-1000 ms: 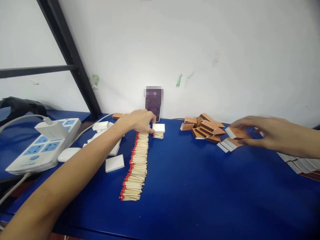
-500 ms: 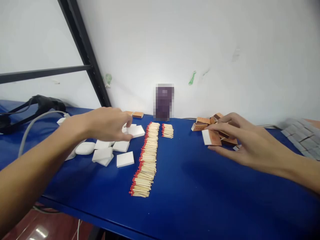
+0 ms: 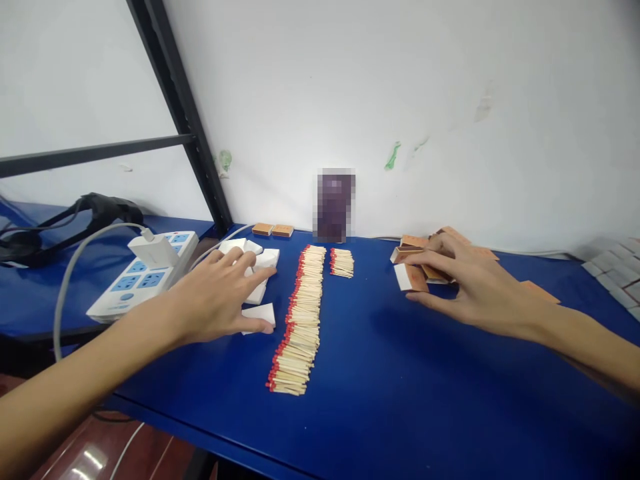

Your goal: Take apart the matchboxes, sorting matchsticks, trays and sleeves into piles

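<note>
My left hand [image 3: 220, 290] is spread over several small white matchbox trays [image 3: 260, 313], its thumb by the nearest one. Its fingers are apart, and it partly hides the trays. On the right, my right hand [image 3: 460, 280] pinches an orange matchbox [image 3: 417, 278] with a white end turned left. Behind and under that hand lie more orange matchboxes [image 3: 415, 241], some covered by the fingers. Between the hands runs a long row of red-tipped matches [image 3: 303, 313]. A shorter row of matches [image 3: 343, 263] lies to the right of its far end.
Two matchboxes [image 3: 273, 230] lie by the wall. A blurred dark panel [image 3: 335, 207] stands behind the matches. At left are a white power strip [image 3: 145, 280] with a plugged-in adapter, a cable and a black headset strap [image 3: 100, 207]. Grey blocks [image 3: 620, 270] sit far right.
My left hand has come down and nearer over the white trays, and its fingers have spread. The view has shifted slightly. My right hand still grips the matchbox, now closer to the pile.
</note>
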The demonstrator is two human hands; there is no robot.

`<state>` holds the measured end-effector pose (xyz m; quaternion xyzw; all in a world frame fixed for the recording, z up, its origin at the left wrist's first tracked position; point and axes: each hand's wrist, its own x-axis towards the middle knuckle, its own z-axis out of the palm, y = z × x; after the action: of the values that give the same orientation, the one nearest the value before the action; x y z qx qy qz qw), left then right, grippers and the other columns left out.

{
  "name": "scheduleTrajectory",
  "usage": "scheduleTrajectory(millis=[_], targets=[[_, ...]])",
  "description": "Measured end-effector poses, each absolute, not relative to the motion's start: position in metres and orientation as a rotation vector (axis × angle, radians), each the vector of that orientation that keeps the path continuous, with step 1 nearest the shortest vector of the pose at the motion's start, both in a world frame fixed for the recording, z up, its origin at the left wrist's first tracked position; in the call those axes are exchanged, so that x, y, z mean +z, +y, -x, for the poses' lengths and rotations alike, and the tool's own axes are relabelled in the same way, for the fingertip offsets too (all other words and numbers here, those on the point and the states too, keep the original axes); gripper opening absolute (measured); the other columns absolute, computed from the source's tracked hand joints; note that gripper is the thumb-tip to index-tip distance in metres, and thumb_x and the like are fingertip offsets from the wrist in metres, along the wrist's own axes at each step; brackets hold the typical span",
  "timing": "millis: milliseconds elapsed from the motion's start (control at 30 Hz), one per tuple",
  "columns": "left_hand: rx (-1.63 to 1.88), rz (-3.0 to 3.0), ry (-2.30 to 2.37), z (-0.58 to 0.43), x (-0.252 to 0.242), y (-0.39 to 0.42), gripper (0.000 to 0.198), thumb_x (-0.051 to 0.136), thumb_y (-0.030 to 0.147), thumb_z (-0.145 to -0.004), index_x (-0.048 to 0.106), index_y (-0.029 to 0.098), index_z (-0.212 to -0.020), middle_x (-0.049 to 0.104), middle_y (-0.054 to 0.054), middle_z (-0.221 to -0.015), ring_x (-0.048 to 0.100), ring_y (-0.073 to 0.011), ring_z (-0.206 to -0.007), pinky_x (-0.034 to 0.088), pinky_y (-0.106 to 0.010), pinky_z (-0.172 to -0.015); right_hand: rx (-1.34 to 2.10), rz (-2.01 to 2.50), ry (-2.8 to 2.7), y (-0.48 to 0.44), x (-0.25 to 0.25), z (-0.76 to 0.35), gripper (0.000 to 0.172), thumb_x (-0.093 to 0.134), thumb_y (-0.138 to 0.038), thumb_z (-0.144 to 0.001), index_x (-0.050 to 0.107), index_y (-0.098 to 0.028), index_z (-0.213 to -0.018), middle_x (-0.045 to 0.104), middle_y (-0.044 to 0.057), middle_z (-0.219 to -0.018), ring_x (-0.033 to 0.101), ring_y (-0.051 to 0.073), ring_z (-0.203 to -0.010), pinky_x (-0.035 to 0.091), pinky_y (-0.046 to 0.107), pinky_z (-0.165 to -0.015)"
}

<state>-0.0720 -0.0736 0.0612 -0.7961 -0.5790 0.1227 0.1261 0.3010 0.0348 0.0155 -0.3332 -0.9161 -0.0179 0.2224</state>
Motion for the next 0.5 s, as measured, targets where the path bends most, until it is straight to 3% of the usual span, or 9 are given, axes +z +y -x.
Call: scheduleTrajectory(millis=[133,300,400,500], targets=[[0.253,2.36,-1.674,0.081,0.047,-0.069,0.08,0.061,0.067,-0.08,0.047,0.027,-0.148,0.044,-0.018,-0.153,0.04,-0.0432,-0.138,0.035,-0.056,-0.107,-0.078,0.899,-2.528,0.029,0.007,-0.294,0.033,0.061,-0.042,-0.089,0.063,-0.03,-0.12,0.059,0.01,-0.122,0.063,0.03,-0.104,0.056,0.045,-0.077],[0.118,2.384,-1.661,0.082,0.048,-0.07,0.076,0.067,0.055,-0.078,0.047,0.03,-0.147,0.04,-0.015,-0.156,0.033,-0.0424,-0.143,0.03,-0.06,-0.111,-0.089,0.854,-2.5,0.026,-0.006,-0.285,0.034,0.056,-0.031,-0.091,0.061,-0.028,-0.125,0.061,0.01,-0.124,0.065,0.029,-0.106,0.057,0.046,-0.084],[-0.063,2.526,-1.628,0.066,0.064,-0.087,0.064,0.066,0.057,-0.079,0.056,0.035,-0.139,0.05,-0.011,-0.148,0.046,-0.0375,-0.134,0.038,-0.054,-0.107,-0.073,0.851,-2.497,0.029,-0.013,-0.281,0.037,0.056,-0.025,-0.089,0.061,-0.026,-0.125,0.059,0.011,-0.122,0.066,0.027,-0.104,0.058,0.044,-0.085],[-0.13,3.025,-1.55,0.048,0.073,-0.118,0.044,0.067,0.059,-0.075,0.069,0.044,-0.117,0.069,-0.003,-0.121,0.064,-0.0273,-0.104,0.054,-0.04,-0.083,-0.051,0.829,-2.488,0.033,-0.02,-0.276,0.037,0.056,-0.022,-0.089,0.061,-0.025,-0.125,0.058,0.011,-0.119,0.066,0.025,-0.1,0.058,0.043,-0.085]])
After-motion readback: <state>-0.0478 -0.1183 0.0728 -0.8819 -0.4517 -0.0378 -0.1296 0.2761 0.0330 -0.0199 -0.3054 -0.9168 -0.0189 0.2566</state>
